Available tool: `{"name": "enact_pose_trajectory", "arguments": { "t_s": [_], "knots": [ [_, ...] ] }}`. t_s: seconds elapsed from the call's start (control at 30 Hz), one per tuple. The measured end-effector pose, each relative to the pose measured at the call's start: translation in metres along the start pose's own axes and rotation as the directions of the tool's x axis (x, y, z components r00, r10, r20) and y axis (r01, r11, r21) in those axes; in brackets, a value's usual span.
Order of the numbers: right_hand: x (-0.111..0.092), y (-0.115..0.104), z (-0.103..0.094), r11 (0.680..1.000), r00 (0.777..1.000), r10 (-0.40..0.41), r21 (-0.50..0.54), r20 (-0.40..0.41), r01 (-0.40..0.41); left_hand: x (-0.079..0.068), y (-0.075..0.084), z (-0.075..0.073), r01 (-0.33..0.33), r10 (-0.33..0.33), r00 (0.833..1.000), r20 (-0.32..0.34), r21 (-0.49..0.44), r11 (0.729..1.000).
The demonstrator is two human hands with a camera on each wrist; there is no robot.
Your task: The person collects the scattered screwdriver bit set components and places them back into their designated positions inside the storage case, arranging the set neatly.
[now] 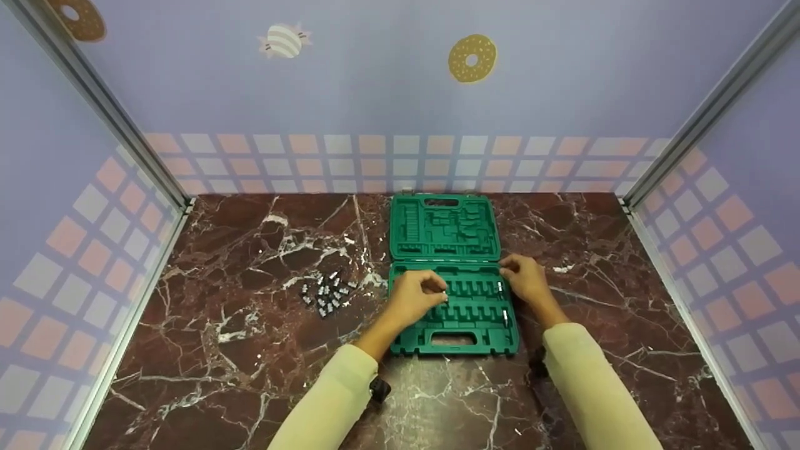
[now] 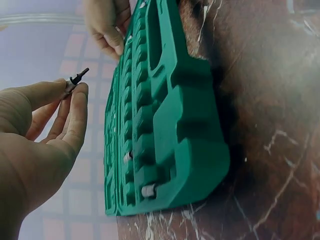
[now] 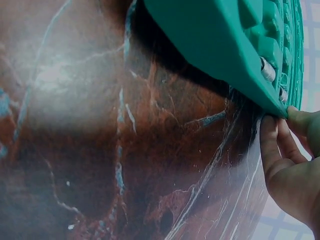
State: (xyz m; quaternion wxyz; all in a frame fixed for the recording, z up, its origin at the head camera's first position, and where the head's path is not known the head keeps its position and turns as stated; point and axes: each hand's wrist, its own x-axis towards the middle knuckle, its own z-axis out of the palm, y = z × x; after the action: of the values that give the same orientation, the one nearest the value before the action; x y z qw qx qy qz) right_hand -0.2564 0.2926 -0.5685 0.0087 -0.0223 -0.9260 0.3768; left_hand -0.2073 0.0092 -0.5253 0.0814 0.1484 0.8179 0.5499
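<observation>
Pale yellow sleeves (image 1: 328,397) are what's closest to the camera, and past them your left grip (image 1: 420,294) has a little socket bit (image 2: 75,82) pinched between thumb and fingertips, held up clear of the green case (image 1: 409,345). Your right grip (image 1: 527,277) is pinching the case's right edge near the hinge, thumb on one side and fingers on the other. Progress-wise I'd call it early days: two silver pieces (image 1: 505,319) sit at the right end, one per row, and the left wrist view shows two more pieces (image 2: 148,190) at the left end, also one per row. Most slots (image 1: 465,289) in between look bare, but your left grip blocks a few from the head view, so don't quote me on the count. What's left is the one you're holding plus a loose pile of bits (image 1: 322,291), a dozen or so, on the counter (image 1: 250,375) left of the case. Material-wise, the case looks like moulded plastic, with blocky dividers, a handle cutout and a lid (image 1: 445,228) laid back, full of shallow recesses. Bits are stubby with shiny metal collars, and yours has a slim dark tip. Counter's a glossy, marble-look dark red-brown with jagged white veins.
</observation>
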Motion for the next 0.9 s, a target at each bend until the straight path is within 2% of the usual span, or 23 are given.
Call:
{"name": "enact_pose_trajectory", "arguments": {
  "t_s": [0.33, 0.53, 0.7, 0.9],
  "knots": [
    [-0.001, -0.002, 0.000, 1.000, 1.000, -0.015, 0.008, -0.003, 0.015, 0.010, 0.006, 0.021, 0.025, -0.027, 0.998, 0.064, 0.024, 0.999],
    [-0.002, -0.001, 0.000, 0.999, 0.999, -0.032, -0.006, -0.013, 0.032, 0.018, 0.011, 0.035, 0.011, -0.017, 0.995, 0.103, 0.065, 0.998],
    [-0.002, -0.001, -0.001, 1.000, 1.000, -0.002, -0.011, -0.002, 0.002, 0.022, 0.013, 0.047, 0.009, -0.023, 0.991, 0.135, 0.100, 0.995],
    [0.000, 0.000, 0.001, 1.000, 1.000, 0.000, -0.003, -0.003, 0.000, 0.027, 0.015, 0.060, 0.006, -0.020, 0.990, 0.141, 0.100, 0.995]
  ]
}}
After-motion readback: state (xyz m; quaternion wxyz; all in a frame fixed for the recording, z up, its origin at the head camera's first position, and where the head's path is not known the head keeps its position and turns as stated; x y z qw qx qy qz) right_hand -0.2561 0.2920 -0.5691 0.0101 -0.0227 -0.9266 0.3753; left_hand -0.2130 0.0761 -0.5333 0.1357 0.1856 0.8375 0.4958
